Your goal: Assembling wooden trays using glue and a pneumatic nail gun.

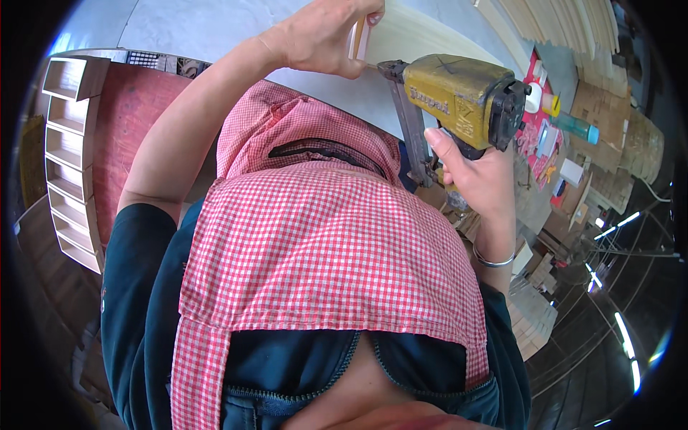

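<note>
My right hand [479, 178] is closed around the grip of a yellow and black nail gun [459, 89]. The tool's nose points left, toward a small pale wooden piece [357, 41] at the top of the view. My left hand [315, 37] grips that piece, thumb on the near side and fingers curled over the far side. The nose tip is very close to the near end of the piece; I cannot tell whether they touch. Part of the wooden piece is hidden behind my left hand.
A pale worktop [179, 32] lies under my hands. At the left, a row of open wooden boxes [69, 183] stands beside a red board [140, 136]. Wooden strips [555, 21] are stacked at the upper right, near a teal-capped bottle [575, 127] and small clutter.
</note>
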`<state>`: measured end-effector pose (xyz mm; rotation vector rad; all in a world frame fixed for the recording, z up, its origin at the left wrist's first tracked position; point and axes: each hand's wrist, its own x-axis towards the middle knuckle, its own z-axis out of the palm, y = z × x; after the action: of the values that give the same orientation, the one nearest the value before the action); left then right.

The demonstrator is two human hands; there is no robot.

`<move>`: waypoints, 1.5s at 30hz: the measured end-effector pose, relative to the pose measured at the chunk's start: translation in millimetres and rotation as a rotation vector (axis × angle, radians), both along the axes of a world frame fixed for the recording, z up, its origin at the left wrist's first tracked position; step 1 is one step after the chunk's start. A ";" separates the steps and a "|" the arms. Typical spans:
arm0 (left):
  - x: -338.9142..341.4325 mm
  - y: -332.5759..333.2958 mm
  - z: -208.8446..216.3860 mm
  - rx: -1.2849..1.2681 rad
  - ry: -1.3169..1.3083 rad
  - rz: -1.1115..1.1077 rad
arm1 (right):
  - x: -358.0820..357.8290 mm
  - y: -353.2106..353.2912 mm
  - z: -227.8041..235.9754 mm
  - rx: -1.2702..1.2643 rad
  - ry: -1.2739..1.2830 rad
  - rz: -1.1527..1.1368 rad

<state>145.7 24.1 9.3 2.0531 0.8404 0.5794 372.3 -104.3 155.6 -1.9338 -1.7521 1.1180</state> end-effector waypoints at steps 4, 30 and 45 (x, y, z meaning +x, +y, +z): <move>-0.4 -0.4 -5.6 0.027 0.009 0.014 | -5.8 -0.2 -3.2 -0.002 0.016 -0.017; -64.4 -137.2 -27.0 -0.015 -0.100 0.545 | -5.9 -12.0 -2.0 0.012 0.038 -0.188; -178.2 54.6 -20.2 0.033 0.021 1.060 | -31.3 -20.5 -31.7 0.007 0.027 0.067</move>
<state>-32.5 78.8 -10.9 1.5022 1.9366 1.1149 341.0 -124.8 123.9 -1.8600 -1.8157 1.1539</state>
